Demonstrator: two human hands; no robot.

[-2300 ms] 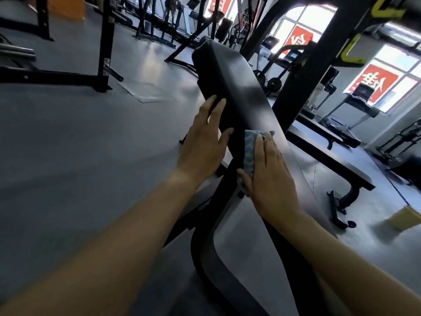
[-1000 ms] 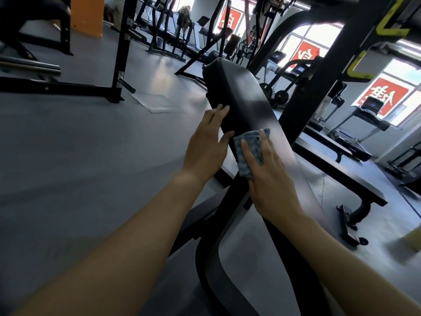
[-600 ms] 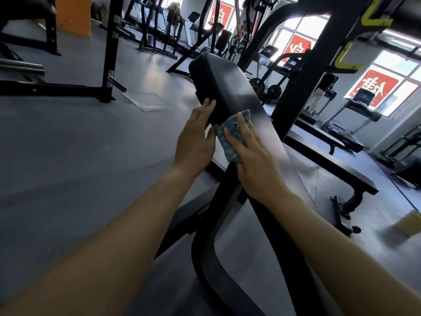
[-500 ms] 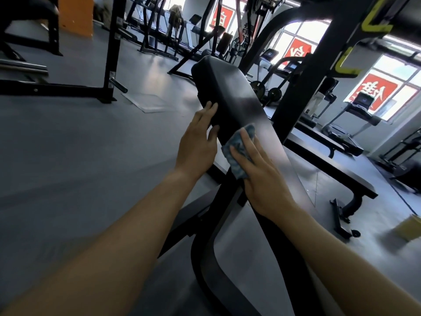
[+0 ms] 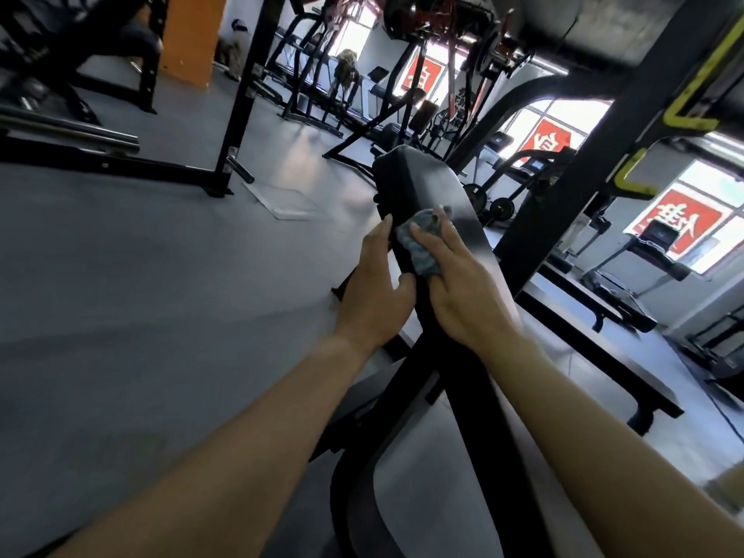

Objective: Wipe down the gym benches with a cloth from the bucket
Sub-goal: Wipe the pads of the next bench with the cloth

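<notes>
The right hand (image 5: 463,294) is pressing the cloth (image 5: 416,245) higher up the bench (image 5: 426,183) than before, fingers lying flat. The left hand (image 5: 376,294) is bracing the bench's left edge, fingers straight.

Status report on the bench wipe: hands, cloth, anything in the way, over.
Left hand flat against side of black padded bench. Right hand pressing mottled blue-grey cloth flat on the pad. Nothing on the pad beyond the cloth.
</notes>
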